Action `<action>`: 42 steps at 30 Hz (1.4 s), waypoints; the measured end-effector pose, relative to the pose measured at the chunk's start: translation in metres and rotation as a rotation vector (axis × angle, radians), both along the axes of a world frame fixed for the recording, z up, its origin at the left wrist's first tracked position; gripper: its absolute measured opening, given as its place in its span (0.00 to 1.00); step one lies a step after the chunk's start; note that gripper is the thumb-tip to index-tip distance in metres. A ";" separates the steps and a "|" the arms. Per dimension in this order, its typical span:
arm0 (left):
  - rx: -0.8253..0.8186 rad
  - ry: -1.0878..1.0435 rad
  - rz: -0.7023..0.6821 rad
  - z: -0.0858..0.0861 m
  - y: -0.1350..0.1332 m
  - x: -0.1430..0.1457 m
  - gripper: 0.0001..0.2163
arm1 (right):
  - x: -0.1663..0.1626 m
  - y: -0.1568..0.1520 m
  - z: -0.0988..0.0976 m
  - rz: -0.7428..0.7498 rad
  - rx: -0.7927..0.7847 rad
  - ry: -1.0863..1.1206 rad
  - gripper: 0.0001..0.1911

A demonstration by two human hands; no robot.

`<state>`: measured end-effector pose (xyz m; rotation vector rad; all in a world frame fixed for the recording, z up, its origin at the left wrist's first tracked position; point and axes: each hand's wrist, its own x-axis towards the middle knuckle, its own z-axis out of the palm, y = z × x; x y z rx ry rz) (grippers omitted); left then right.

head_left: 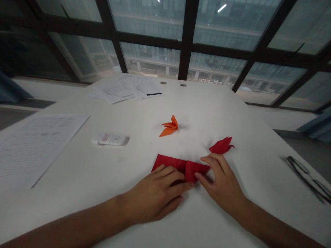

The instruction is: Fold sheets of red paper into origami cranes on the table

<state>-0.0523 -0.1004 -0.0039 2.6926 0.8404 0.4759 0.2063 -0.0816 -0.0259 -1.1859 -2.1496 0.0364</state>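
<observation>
A folded sheet of red origami paper [172, 161] lies on the white table in front of me, with a squarish flap [192, 168] standing out on its right half. My left hand [157, 191] bends its fingers over the paper's near left part and holds it down, covering much of that edge. At the right corner, my right hand [222, 181] has the paper between thumb and forefinger. Just beyond that hand sits a finished red paper crane [221, 145]. Farther off, an orange paper crane [170, 126] rests near the table's middle.
A white tube or packet with printing [111, 139] lies to the left. Printed sheets [38, 144] cover the left edge, and more papers [126, 88] are at the back. Black-framed glasses [309, 177] lie on the right. Large windows [152, 58] stand behind the table.
</observation>
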 end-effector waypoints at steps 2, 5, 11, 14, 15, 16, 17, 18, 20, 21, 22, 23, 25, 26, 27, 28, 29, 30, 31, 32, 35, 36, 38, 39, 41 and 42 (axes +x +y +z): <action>-0.024 -0.010 0.047 0.000 0.000 0.001 0.16 | -0.002 -0.003 0.003 0.069 0.107 -0.089 0.12; -0.036 -0.042 0.094 0.000 0.002 0.001 0.13 | -0.006 -0.006 0.007 0.310 0.102 -0.207 0.11; 0.003 -0.002 0.107 -0.002 0.003 0.001 0.13 | -0.007 -0.003 0.007 0.408 -0.077 -0.164 0.12; 0.043 0.009 0.178 -0.003 0.002 0.002 0.16 | -0.005 -0.003 0.005 0.415 -0.092 -0.150 0.14; 0.060 0.012 0.193 -0.004 0.002 0.002 0.15 | -0.005 -0.004 0.005 0.413 -0.094 -0.141 0.15; 0.084 0.016 0.203 -0.004 0.002 0.002 0.13 | -0.004 -0.004 0.004 0.405 -0.088 -0.129 0.16; 0.116 0.020 0.209 -0.005 0.003 0.002 0.11 | -0.003 -0.005 0.004 0.392 -0.074 -0.115 0.17; 0.155 0.023 0.210 -0.006 0.003 0.002 0.09 | -0.002 -0.005 0.003 0.373 -0.055 -0.095 0.18; 0.238 0.023 0.211 -0.007 0.005 0.000 0.07 | 0.001 -0.005 0.003 0.314 -0.024 -0.032 0.17; 0.274 0.019 0.213 -0.007 0.006 -0.002 0.07 | 0.002 -0.005 0.002 0.274 -0.020 0.007 0.17; 0.300 0.015 0.218 -0.007 0.007 -0.004 0.07 | 0.003 -0.004 0.002 0.231 -0.030 0.048 0.16; 0.319 0.008 0.227 -0.007 0.009 -0.006 0.06 | 0.004 -0.003 0.002 0.190 -0.050 0.088 0.15; 0.343 -0.015 0.255 -0.006 0.011 -0.009 0.06 | 0.004 -0.002 0.003 0.135 -0.100 0.146 0.13; 0.352 -0.039 0.264 -0.005 0.012 -0.011 0.06 | 0.005 -0.001 0.002 0.123 -0.120 0.165 0.12; 0.357 -0.078 0.268 -0.004 0.013 -0.013 0.05 | 0.005 0.000 0.002 0.114 -0.135 0.182 0.12; 0.349 -0.134 0.265 -0.002 0.013 -0.014 0.05 | 0.005 0.000 0.001 0.098 -0.140 0.205 0.13; 0.326 -0.206 0.262 0.000 0.012 -0.014 0.06 | 0.005 0.001 0.000 0.069 -0.139 0.243 0.15; 0.278 -0.284 0.270 0.003 0.011 -0.014 0.07 | 0.005 0.001 -0.002 0.037 -0.141 0.294 0.19; 0.208 -0.369 0.302 0.006 0.009 -0.013 0.07 | 0.005 0.002 -0.004 0.010 -0.158 0.352 0.24; 0.119 -0.461 0.361 0.009 0.007 -0.011 0.08 | 0.005 0.003 -0.005 -0.004 -0.191 0.409 0.29; -0.256 -0.769 0.562 0.015 0.000 -0.005 0.09 | 0.007 0.006 -0.008 0.069 -0.370 0.510 0.39; -0.389 -0.866 0.585 0.016 -0.002 -0.002 0.10 | 0.008 0.006 -0.007 0.125 -0.443 0.532 0.40; -0.568 -0.993 0.580 0.015 -0.004 0.001 0.10 | 0.009 0.006 -0.005 0.245 -0.603 0.586 0.37; -0.611 -1.016 0.568 0.013 -0.004 0.001 0.09 | 0.008 0.005 -0.003 0.296 -0.679 0.609 0.33; -0.628 -1.007 0.535 0.010 -0.004 0.002 0.09 | 0.007 0.004 -0.001 0.329 -0.750 0.637 0.26; -0.622 -0.987 0.513 0.008 -0.003 0.001 0.09 | 0.006 0.005 0.000 0.315 -0.737 0.647 0.24</action>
